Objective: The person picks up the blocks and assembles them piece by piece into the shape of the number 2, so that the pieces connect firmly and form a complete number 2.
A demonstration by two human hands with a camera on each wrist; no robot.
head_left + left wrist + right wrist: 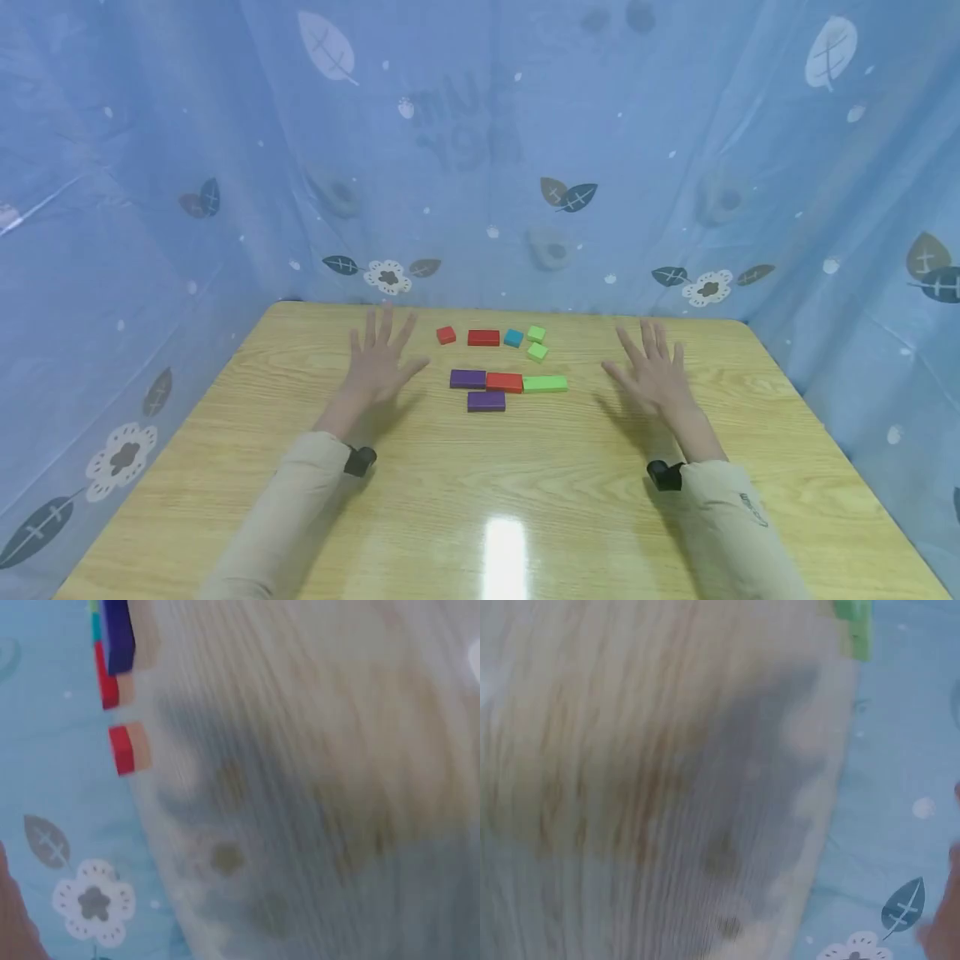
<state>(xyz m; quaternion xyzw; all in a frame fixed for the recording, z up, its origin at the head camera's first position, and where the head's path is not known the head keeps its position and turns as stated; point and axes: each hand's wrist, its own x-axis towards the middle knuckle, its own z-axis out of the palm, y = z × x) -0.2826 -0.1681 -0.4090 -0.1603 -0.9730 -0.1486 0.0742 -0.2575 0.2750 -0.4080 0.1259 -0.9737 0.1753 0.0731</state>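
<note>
My left hand (377, 369), fingers spread, hovers over the table left of the blocks and holds nothing. On the other side my right hand (655, 377) is likewise spread and holds nothing. Between them a purple block (468, 379), a red block (504, 382) and a long green block (545, 384) lie end to end in a row. A second purple block (486, 402) lies just in front of that row. Behind are a small red block (446, 335), a longer red block (483, 337), a blue block (513, 337) and two small green blocks (536, 334).
The wooden table (450, 483) carries a bright light reflection near its front. A blue patterned curtain (480, 208) hangs behind and along both sides. Black wrist bands (360, 461) sit at both cuffs. Shadows of the hands fall on the tabletop.
</note>
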